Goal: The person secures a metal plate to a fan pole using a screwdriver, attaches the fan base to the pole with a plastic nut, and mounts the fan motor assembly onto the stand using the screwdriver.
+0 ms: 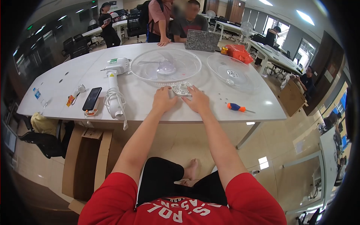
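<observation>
Between my two hands a round white slotted plastic part lies on the white table. My left hand touches its left edge and my right hand its right edge, both with fingers bent around the rim. Just beyond is a round fan grille with clear fan blades in it. A second grille lies to the right. The white fan motor and stand lie at the left. A blue and orange screwdriver rests right of my right hand, near several small screws.
A phone, a small bottle and a white plug are at the left. A patterned laptop and red bag are at the far side, where two people are. An open cardboard box stands below the table.
</observation>
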`<state>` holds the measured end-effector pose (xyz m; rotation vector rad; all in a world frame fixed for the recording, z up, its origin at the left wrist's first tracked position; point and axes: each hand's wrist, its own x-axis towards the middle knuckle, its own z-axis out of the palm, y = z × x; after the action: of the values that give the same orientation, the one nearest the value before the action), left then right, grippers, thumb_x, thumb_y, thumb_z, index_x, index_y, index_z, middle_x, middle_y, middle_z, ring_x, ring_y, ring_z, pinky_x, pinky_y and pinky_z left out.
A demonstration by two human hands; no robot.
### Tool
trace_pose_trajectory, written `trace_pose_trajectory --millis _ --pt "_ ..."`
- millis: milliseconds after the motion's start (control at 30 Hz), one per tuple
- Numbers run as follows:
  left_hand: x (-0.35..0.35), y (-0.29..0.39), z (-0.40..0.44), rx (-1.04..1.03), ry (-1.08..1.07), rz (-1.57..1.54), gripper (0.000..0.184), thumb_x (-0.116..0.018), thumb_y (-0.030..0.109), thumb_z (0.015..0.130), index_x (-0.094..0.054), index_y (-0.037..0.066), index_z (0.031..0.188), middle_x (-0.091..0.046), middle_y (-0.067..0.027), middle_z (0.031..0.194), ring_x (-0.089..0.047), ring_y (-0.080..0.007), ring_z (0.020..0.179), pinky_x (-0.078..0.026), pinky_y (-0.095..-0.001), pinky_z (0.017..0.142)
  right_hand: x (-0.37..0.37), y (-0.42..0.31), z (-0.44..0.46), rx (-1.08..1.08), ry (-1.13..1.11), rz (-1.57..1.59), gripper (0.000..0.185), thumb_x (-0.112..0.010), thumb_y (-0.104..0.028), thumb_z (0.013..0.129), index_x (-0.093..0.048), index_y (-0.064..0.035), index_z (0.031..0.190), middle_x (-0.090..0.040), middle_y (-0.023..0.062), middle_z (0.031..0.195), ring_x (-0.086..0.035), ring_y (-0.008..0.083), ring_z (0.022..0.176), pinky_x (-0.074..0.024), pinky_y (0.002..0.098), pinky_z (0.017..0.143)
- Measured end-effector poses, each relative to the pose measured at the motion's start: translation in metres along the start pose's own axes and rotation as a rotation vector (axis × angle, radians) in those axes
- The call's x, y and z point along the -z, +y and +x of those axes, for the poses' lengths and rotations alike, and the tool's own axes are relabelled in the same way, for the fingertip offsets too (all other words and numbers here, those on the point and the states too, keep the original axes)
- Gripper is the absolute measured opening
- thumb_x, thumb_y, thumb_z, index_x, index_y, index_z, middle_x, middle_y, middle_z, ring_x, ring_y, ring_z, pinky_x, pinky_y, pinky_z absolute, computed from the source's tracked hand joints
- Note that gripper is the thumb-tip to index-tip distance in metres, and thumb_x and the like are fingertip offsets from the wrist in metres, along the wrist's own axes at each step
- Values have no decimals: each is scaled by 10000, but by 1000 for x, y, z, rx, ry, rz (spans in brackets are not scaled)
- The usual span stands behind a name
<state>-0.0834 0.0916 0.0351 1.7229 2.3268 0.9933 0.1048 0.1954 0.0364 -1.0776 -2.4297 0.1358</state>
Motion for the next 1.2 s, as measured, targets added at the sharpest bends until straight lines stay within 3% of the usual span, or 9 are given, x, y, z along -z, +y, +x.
trace_pose_trajectory --millis 100,233,333,500,633,800,900,1000,1200 --pt "-3 -2 1 -23 36 -78 745 -793 421 852 -563 54 1459 -572 -200 1496 -468 -367 1441 -398 -462 1193 -4 10 -6 41 39 49 716 -739 -546 902 -591 -138 1471 -541 144 1581 -574 332 1396 -518 467 1093" --pt "-6 5 -5 -50 47 84 744 -752 404 890 -523 22 1485 -558 -200 1510 -447 -372 1461 -372 -482 1212 1 3 -13 -14 78 31 668 -760 -532 886 -625 -127 1399 -541 144 1582 -599 333 1367 -534 463 1064" --pt "-5 11 -13 -33 1 121 757 -693 406 929 -466 5 1529 -510 -197 1565 -405 -374 1501 -324 -500 1243 8 1 -20 55 117 49 631 -783 -541 864 -644 -124 1317 -584 134 1517 -646 321 1292 -557 463 1010" --pt "-14 2 -19 -34 -57 208 791 -568 452 976 -387 -18 1587 -399 -208 1668 -309 -368 1581 -229 -492 1303 20 -4 -30 59 -26 151 692 -814 -615 818 -631 -115 1260 -605 89 1341 -687 302 1159 -551 486 971" --pt "-11 5 -31 -21 -107 258 783 -473 461 996 -358 -17 1606 -336 -208 1710 -253 -344 1616 -190 -489 1319 25 -5 -41 52 -70 115 784 -838 -657 769 -619 -111 1286 -579 97 1368 -684 336 1159 -531 504 995" --pt "-8 6 -39 -19 -141 279 766 -437 441 1006 -340 -9 1618 -309 -199 1728 -235 -326 1628 -175 -500 1322 15 -2 -48 67 91 148 1015 -855 -720 695 -562 -98 1441 -544 130 1465 -593 352 1307 -461 540 1092" --pt "-7 6 -40 -34 -132 258 779 -434 438 1008 -343 -41 1616 -321 -208 1719 -237 -339 1623 -180 -500 1320 9 -2 -49 62 115 71 1037 -829 -733 719 -549 -93 1484 -549 128 1491 -557 341 1349 -418 558 1125" --pt "-7 6 -39 -33 -124 266 745 -434 427 1006 -370 -16 1602 -309 -203 1726 -241 -335 1624 -181 -512 1319 13 -1 -46 9 -30 108 1003 -803 -737 749 -564 -93 1481 -577 132 1468 -548 334 1355 -406 557 1126" --pt "-9 4 -43 -56 -89 290 747 -459 417 997 -377 -21 1597 -324 -208 1718 -248 -339 1622 -189 -515 1317 13 0 -47 30 -24 114 946 -790 -728 776 -593 -87 1443 -609 130 1407 -560 329 1331 -412 531 1114"
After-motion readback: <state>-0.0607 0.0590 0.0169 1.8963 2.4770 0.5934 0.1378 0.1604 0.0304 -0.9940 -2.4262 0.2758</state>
